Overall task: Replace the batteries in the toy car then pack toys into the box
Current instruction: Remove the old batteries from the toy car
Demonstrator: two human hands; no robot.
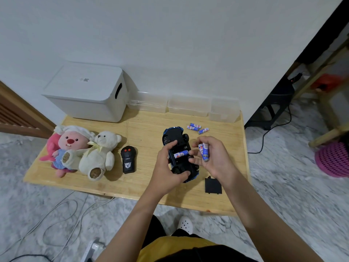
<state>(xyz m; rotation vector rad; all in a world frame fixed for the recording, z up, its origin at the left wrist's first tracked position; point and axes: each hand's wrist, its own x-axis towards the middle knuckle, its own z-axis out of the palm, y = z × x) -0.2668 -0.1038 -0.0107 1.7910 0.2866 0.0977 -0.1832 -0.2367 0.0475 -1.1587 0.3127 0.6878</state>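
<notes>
Underneath, the glossy toy car (pixel 179 154) (left hand (pixel 168 167) clasping it) bared one cylindrical battery (pixel 181 154) in its bay, right hand (pixel 211 157) at three o'clock pinching two spare batteries (pixel 204 151).

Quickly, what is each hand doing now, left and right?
Left hand: closed on the upturned toy car.
Right hand: holding two batteries, fingertips at the car's battery bay.

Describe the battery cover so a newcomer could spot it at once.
Start at the wooden table, then its near right corner. Just right of the upturned toy car lies the battery cover, a flat black square plate, the only thin, flat piece there.
</notes>
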